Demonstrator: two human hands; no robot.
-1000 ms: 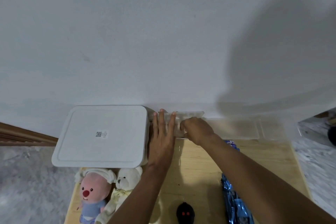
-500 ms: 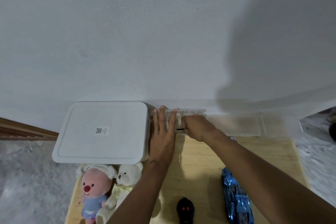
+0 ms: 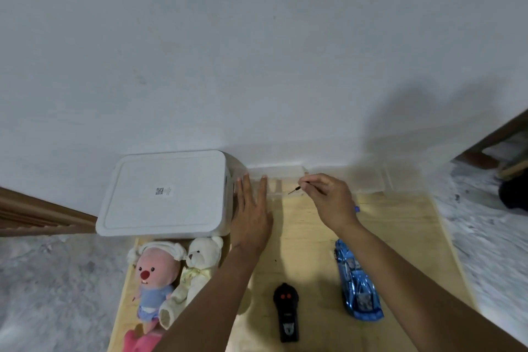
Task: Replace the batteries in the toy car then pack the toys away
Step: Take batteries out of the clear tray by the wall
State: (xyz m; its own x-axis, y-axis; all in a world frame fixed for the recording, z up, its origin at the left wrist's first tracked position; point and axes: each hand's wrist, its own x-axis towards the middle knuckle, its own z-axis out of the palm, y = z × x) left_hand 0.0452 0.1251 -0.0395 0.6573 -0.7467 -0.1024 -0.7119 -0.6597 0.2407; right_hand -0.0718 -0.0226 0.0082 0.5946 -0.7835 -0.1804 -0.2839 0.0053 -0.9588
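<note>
A shiny blue toy car [image 3: 357, 283] lies on the wooden table [image 3: 405, 237] at the right, a black remote control [image 3: 286, 312] to its left. At the table's far edge stands a clear plastic box [image 3: 275, 173]. My left hand [image 3: 251, 211] lies flat with fingers spread, its fingertips against that box. My right hand [image 3: 328, 198] hovers just right of it and pinches a thin dark screwdriver [image 3: 294, 190] whose tip points down-left. A pink plush [image 3: 155, 274] and a white teddy bear [image 3: 197, 268] lie at the left.
A large white lidded storage box [image 3: 165, 194] stands at the back left, touching my left hand's side. Another clear flat container [image 3: 368, 180] sits along the wall at the right. The white wall rises right behind the table. Speckled floor lies on both sides.
My right hand has lifted away from the clear box with a thin screwdriver pinched in its fingers. The view has tilted down, showing more of the car and remote.
</note>
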